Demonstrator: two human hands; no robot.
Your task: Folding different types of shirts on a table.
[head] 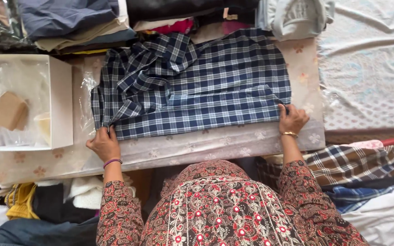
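Both hands, left hand and right hand, pinched the plaid shirt's lower corners closed; keeping equal tension would best flatten it on the surface.

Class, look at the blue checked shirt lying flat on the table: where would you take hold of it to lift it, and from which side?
Grip the blue checked shirt at its two near corners, coming from the near edge, where the left hand and right hand already pinch it. It lies flat and wide, so holding both ends probably keeps the fold from sagging.
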